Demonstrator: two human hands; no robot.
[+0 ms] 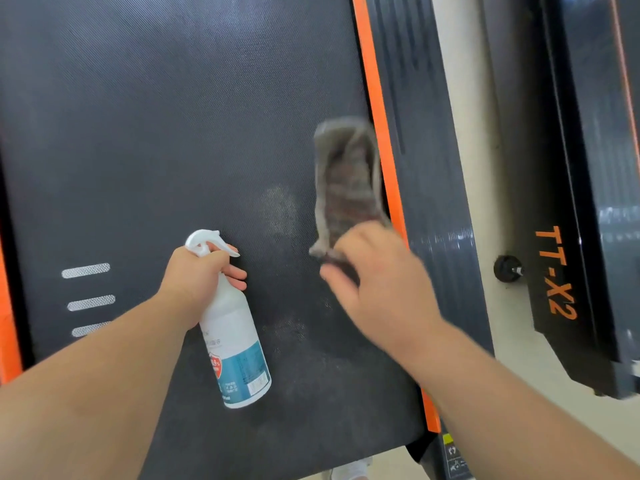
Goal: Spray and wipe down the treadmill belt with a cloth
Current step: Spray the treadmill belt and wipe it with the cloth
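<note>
The right hand (374,271) is pinching the grey cloth (346,181), wiping the treadmill belt (156,133) at frame right, the left hand (194,275) clutching the spray bottle (235,344); next likely needing a leftward sweep.

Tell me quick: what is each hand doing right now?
Left hand: closed, gripping the spray bottle by its neck.
Right hand: closed, holding the grey cloth by its near end, on the treadmill belt.
</note>
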